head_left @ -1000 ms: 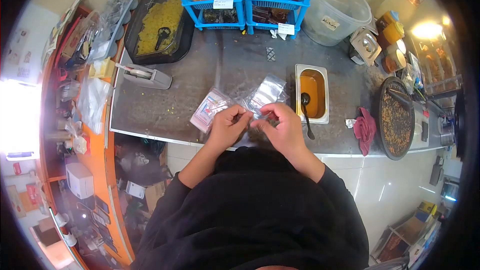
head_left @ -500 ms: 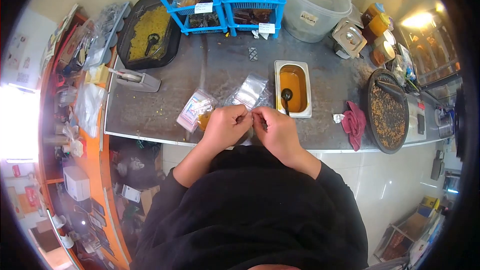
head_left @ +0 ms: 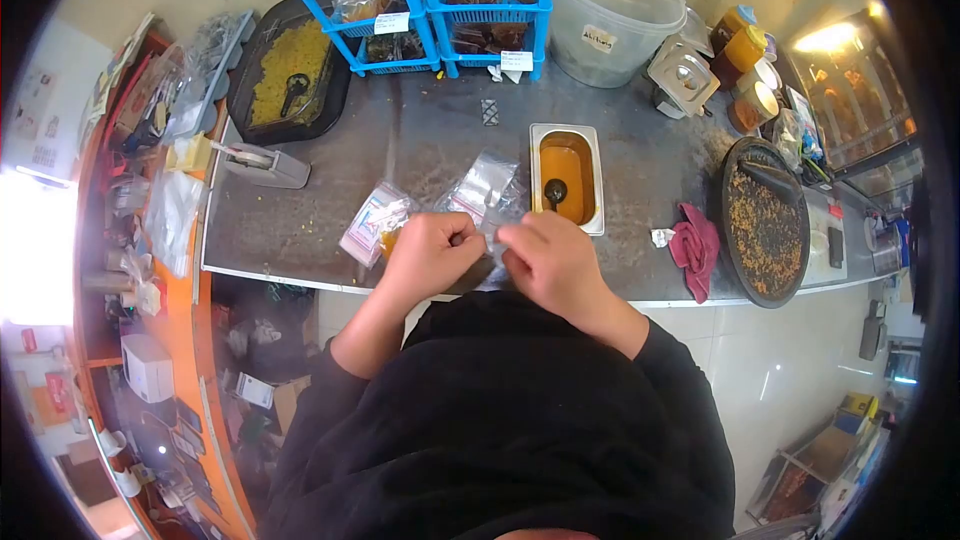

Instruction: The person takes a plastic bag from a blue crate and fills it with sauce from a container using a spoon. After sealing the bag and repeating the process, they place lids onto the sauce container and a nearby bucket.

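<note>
My left hand (head_left: pixel 436 252) is closed, pinching what looks like a small clear plastic bag (head_left: pixel 489 242) that shows faintly between my hands at the table's front edge. Just to the right, my right hand (head_left: pixel 548 258) has its fingers curled in; what they hold is hidden. Beyond my hands lies a pile of clear zip bags (head_left: pixel 490 180). A stack of printed packets (head_left: pixel 372 226) is beside my left hand, with something orange partly covered by that hand. Behind my right hand stands a steel pan (head_left: pixel 595 165) of orange-brown sauce with a black ladle (head_left: pixel 555 190) in it.
Blue tiered baskets (head_left: pixel 436 60) hold bagged goods at the back. A black tray (head_left: pixel 335 105) of yellow food and a tape dispenser (head_left: pixel 270 168) are left. To the right are a maroon cloth (head_left: pixel 694 252), a round black tray (head_left: pixel 730 220) and a clear tub (head_left: pixel 610 25).
My hands were touching at the fingertips and have come slightly apart. The ladle handle now lies more inside the pan, and the whole view has shifted a little.
</note>
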Motion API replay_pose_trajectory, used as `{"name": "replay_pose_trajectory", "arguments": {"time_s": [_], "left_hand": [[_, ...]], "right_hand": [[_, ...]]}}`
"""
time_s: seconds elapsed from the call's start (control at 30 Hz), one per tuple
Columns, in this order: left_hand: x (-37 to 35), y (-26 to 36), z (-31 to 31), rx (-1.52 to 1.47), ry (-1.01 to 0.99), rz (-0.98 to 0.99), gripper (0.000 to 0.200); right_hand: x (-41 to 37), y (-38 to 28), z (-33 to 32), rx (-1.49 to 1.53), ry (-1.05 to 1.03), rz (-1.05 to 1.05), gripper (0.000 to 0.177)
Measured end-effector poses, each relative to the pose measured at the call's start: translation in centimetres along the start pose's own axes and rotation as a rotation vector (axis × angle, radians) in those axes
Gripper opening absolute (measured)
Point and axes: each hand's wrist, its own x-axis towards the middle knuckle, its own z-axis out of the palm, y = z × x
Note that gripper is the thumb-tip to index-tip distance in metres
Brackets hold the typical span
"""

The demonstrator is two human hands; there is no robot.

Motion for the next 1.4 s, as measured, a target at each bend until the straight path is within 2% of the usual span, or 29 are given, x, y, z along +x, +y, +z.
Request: {"name": "replay_pose_trajectory", "arguments": {"time_s": [0.03,0.1,0.13,0.23,0.33,0.43,0.53,0.63,0.7,0.77,0.83,0.93,1.03,1.07,1.17,1.27,1.4], "left_hand": [[0.2,0.2,-0.3,0.081,0.003,0.027,0.02],[0.7,0.8,-1.1,0.241,0.016,0.079,0.024],[1.0,1.3,-1.9,0.357,-0.12,-0.02,0.026],[0.4,0.8,-1.3,0.052,-0.108,0.213,0.041],[0.5,0.0,-1.6,-0.246,-0.718,0.351,0.063],[0.5,-0.5,-0.3,-0.55,-0.935,0.257,0.064],[0.5,-0.7,-0.4,-0.571,-0.859,0.206,0.062],[0.7,-2.4,0.6,-0.683,-0.562,0.21,0.063],[1.0,-2.5,1.4,-0.645,-0.335,0.263,0.067],[1.6,-2.8,2.2,-0.585,-0.171,0.305,0.071],[2.4,-3.5,3.1,-0.509,-0.076,0.374,0.083],[3.1,-3.5,3.7,-0.445,0.022,0.425,0.104],[3.5,-3.5,4.4,-0.478,0.118,0.397,0.117],[3.8,-3.5,4.6,-0.504,0.156,0.379,0.12],[4.5,-4.5,5.1,-0.34,0.227,0.437,0.119],[4.7,-4.7,5.1,-0.178,0.257,0.45,0.119],[4.8,-4.2,5.2,-0.155,0.242,0.406,0.119]], "right_hand": [[0.0,-0.1,-0.4,-0.058,-0.114,-0.075,0.016],[0.0,-0.7,-0.9,-0.041,-0.226,-0.092,0.014],[0.1,-0.8,-1.1,-0.035,-0.279,-0.103,0.013],[-0.3,-0.5,-1.4,0.156,-0.192,-0.115,0.015],[-1.2,0.4,-1.5,0.168,-0.33,-0.008,0.017],[-1.4,0.5,-2.0,0.286,-0.348,0.024,0.017],[-1.2,2.1,-2.4,0.468,-0.239,0.155,0.022],[-1.5,6.7,-2.9,0.222,-0.063,0.119,0.027],[-2.3,6.1,-2.4,-0.087,-0.146,0.018,0.03],[-2.9,6.2,-1.7,-0.234,-0.162,-0.017,0.031],[-3.4,7.7,-0.1,-0.225,-0.116,0.012,0.029],[-4.1,10.5,1.2,0.271,0.117,0.394,0.02],[-4.4,12.0,1.4,0.299,0.359,0.55,0.012],[-5.2,13.3,1.9,0.38,0.379,0.586,0.009],[-6.3,14.2,2.6,0.532,0.464,0.713,0.008],[-7.7,15.9,3.7,0.686,0.538,0.717,0.008],[-8.1,15.9,2.7,0.836,0.638,0.939,0.012]]}}
